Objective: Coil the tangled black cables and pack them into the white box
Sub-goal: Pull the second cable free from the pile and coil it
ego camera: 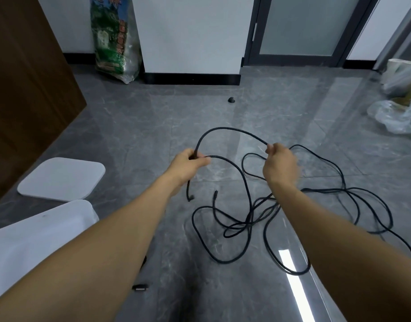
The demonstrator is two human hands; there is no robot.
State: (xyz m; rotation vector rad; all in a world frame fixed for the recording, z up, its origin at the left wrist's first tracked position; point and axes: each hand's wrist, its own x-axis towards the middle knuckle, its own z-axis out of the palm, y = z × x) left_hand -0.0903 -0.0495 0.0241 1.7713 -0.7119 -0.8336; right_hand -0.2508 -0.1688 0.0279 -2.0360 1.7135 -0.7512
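Note:
A long black cable [248, 219] lies tangled in loops on the grey tiled floor in front of me. My left hand [190, 162] grips the cable near one end, and a short tail with a plug hangs below it. My right hand [280, 162] pinches the same cable further along, so an arch of cable [230, 130] spans between the two hands above the floor. The white box [37, 240] sits at the lower left, partly hidden by my left forearm. Its white lid [60, 178] lies flat on the floor just beyond it.
A brown wooden panel [25, 89] stands at the left. A printed sack [114, 38] leans on the wall, a black door stop [231, 99] sits mid-floor, and plastic bags [397, 117] lie at the right. A small black connector [140, 287] lies near my left elbow.

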